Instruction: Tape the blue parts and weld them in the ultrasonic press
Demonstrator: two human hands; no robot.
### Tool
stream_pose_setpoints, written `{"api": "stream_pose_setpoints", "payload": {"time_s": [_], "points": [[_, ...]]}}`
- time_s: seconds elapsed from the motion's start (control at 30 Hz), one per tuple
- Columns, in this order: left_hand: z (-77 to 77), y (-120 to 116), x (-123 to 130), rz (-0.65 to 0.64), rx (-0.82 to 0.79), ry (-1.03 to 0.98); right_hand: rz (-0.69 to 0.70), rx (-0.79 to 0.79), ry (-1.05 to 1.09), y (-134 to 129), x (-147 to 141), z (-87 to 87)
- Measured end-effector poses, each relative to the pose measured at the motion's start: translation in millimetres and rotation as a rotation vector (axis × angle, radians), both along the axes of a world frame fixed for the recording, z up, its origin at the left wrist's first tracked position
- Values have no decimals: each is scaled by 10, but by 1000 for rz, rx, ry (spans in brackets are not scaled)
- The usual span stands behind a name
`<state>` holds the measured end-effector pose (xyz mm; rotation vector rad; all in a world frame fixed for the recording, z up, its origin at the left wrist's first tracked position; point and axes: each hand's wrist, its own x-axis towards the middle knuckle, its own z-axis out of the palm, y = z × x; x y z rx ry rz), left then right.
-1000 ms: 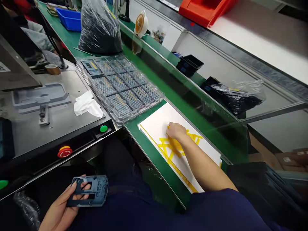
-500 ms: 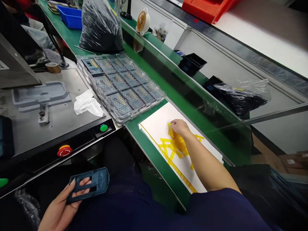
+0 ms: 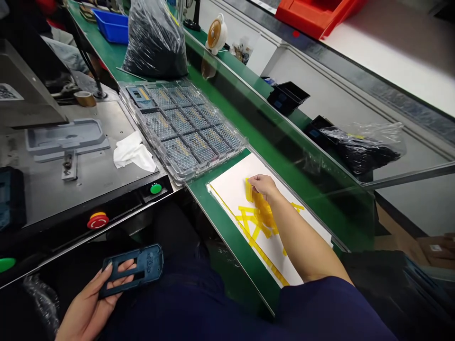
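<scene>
In the head view, the left hand holds a blue cover, thumb on top, fingertips showing through its openings. The cover is over the person's lap, beyond the front edge of the metal surface; its long axis runs left to right, slanting slightly away at the right end, openings toward the palm. The right hand pinches a yellow strip at the white board, toward its left edge. The strip points almost straight away from the person; whether it touches the board I cannot tell.
</scene>
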<state>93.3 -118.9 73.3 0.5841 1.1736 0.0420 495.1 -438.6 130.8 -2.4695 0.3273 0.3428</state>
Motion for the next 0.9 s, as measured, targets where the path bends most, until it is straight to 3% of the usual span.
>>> {"api": "stream_pose_setpoints", "payload": {"time_s": [0.33,0.43,0.6,0.9], "points": [[-28,-1,-4,21,20,-13,-61,158,-89,105,-18,165],[5,-17,31,33,19,-17,-17,346,-100,250,-159,244],[68,-43,125,102,32,-91,148,778,70,717,-601,263],[168,-32,145,164,27,-290,519,868,399,1779,-1700,35]]}}
